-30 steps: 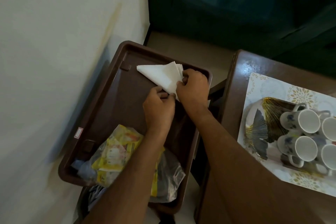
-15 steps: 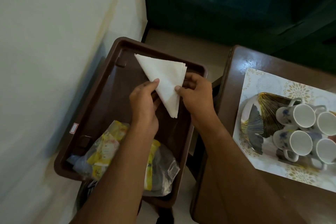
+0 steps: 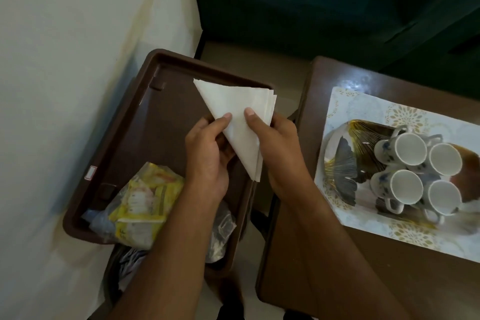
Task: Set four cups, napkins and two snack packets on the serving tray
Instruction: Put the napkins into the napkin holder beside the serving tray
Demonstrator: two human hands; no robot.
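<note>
Head view: I see snack packets (image 3: 145, 202) at the brown tray's (image 3: 124, 138) near edge, left hand (image 3: 207, 161) and right hand (image 3: 278, 148) pinching folded napkins (image 3: 239, 117) above it, four cups (image 3: 415, 176) waiting elsewhere.

No legible text, even on tray sticker (image 3: 91, 172)

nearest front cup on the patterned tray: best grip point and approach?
Take the near-left cup by its handle, which sticks out toward the person, so come in from the near side. The other cups crowd its far and right sides, leaving little room for a rim or body grip.
</note>
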